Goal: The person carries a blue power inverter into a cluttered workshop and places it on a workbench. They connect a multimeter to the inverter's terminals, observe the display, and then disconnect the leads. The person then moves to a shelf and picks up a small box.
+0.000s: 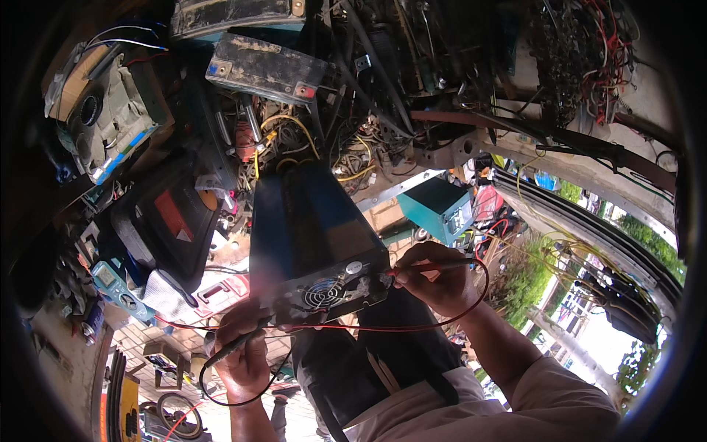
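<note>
A dark blue metal box [317, 214] stands tilted in front of me, and its near end panel carries a round fan grille [322, 295]. My right hand [442, 287] pinches a red test probe [453, 262], its tip at the right corner of that panel. At the panel's left corner, my left hand [244, 365] is closed round a black test probe [234, 345]. Whether either tip touches metal I cannot tell. A teal multimeter [112, 281] lies to the left, and a red lead [368, 328] loops past the panel to my right hand.
Behind the box lie a dusty battery [265, 68] and tangled cables [361, 158]. A black case [166, 221] is on the left, near a white cloth [169, 295]. To the right sits a green box [436, 208]. Bundled wires [600, 59] hang at the upper right.
</note>
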The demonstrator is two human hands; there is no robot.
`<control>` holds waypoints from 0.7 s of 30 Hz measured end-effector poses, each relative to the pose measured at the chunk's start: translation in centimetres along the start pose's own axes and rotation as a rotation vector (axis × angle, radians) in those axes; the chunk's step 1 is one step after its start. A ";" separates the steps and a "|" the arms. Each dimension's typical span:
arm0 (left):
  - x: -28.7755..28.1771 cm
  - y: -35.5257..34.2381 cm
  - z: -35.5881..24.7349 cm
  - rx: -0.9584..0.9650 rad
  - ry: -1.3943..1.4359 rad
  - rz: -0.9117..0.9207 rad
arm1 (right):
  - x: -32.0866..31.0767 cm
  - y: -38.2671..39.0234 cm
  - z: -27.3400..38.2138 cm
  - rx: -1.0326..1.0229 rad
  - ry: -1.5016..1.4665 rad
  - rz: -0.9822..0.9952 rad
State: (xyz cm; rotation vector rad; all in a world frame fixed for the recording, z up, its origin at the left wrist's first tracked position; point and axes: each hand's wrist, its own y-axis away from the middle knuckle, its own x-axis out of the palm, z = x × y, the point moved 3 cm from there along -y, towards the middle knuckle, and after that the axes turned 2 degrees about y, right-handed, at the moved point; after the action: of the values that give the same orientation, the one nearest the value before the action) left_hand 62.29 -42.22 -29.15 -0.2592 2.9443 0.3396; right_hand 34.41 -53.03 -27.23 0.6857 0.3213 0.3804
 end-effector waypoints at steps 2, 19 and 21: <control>0.2 -0.2 0.1 0.009 0.008 -0.025 | 0.2 0.0 -0.5 0.066 -0.139 0.010; 0.5 -0.1 -0.1 -0.081 0.027 -0.015 | -0.1 -1.5 -0.4 0.043 -0.058 0.089; 0.5 -0.1 0.0 -0.087 0.030 -0.015 | -0.1 -1.7 0.0 0.021 -0.050 0.101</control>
State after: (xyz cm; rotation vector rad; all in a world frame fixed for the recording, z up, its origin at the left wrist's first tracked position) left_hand 61.80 -42.37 -29.21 -0.2999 2.9589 0.4660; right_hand 34.75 -54.27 -28.33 0.7327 0.2438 0.4559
